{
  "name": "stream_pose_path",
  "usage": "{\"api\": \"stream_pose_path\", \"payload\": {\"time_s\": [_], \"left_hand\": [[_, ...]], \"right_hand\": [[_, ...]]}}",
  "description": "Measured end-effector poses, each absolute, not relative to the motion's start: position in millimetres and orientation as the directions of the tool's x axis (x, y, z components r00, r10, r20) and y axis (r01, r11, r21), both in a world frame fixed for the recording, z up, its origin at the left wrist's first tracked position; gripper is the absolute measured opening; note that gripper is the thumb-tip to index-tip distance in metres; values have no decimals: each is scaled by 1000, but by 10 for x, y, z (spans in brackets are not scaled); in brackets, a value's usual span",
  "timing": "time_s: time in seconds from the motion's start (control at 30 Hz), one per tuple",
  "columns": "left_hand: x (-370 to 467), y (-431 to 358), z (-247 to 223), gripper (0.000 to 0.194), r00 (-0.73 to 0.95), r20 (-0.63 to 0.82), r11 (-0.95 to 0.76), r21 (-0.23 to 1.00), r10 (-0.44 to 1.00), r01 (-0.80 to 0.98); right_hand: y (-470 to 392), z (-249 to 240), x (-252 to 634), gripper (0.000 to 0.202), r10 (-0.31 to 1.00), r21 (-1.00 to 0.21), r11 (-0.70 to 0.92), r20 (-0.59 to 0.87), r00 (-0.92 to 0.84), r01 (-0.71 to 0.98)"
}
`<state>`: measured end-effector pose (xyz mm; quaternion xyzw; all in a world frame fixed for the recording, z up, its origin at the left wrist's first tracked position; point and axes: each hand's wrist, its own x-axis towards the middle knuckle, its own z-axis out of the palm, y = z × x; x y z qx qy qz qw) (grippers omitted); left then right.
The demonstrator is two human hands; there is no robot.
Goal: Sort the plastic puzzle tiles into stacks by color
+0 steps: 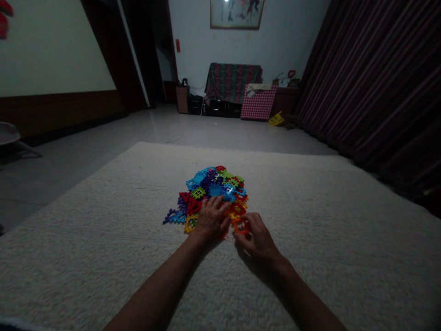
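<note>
A heap of colourful plastic interlocking tiles with toothed edges, among them a blue tile [216, 190], a green tile [198, 192] and a yellow tile [190, 224], lies on a pale textured cover. My left hand [211, 218] rests on the near side of the heap, fingers spread over red and orange pieces that it partly hides. At the heap's near right edge, my right hand [257, 236] has its thumb and fingers closed around an orange tile [240, 225]. Dark blue and light blue pieces [177, 216] stick out at the left.
The pale cover [310, 220] spreads around the heap, its far edge meeting a tiled floor [206, 131]. Against the far wall stands furniture under a dark checked cloth [234, 80], beside a red checked cloth [258, 103]. A dark curtain [375, 92] hangs at right; a stool [12, 133] stands left.
</note>
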<state>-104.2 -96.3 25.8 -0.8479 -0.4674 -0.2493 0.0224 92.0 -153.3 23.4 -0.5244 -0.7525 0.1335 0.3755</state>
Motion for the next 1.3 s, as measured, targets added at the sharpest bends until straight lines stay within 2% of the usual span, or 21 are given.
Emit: {"api": "stream_pose_path", "payload": {"time_s": [0.07,0.13,0.3,0.47,0.7,1.0,1.13,1.3], "left_hand": [[-1039,-965,259,47,440,448,-566,195,778,801],[-1042,-959,250,47,442,455,-569,187,773,801],[-1066,-950,204,47,431,477,-565,182,766,805],[-1004,-1022,191,44,452,530,-598,134,717,791],[-793,-1104,163,32,531,497,-645,77,686,761],[-818,-1116,168,19,452,504,-560,78,736,825],[-732,-1187,158,17,495,519,-627,107,697,771],[-534,-1237,91,23,604,472,-715,86,642,693]], "right_hand": [[-1415,186,1098,35,884,-619,373,464,-62,691],[-1298,105,1253,39,857,-574,343,515,3,743],[-1174,-78,1388,53,839,-448,264,543,26,854],[-1208,-105,1355,49,850,-381,169,524,61,909],[-1191,-110,1366,40,857,-396,150,509,81,906],[-1165,-136,1361,46,850,-417,106,510,136,903],[-1166,-128,1382,43,868,-435,123,483,116,892],[-1157,-154,1409,41,859,-452,148,500,112,880]]}}
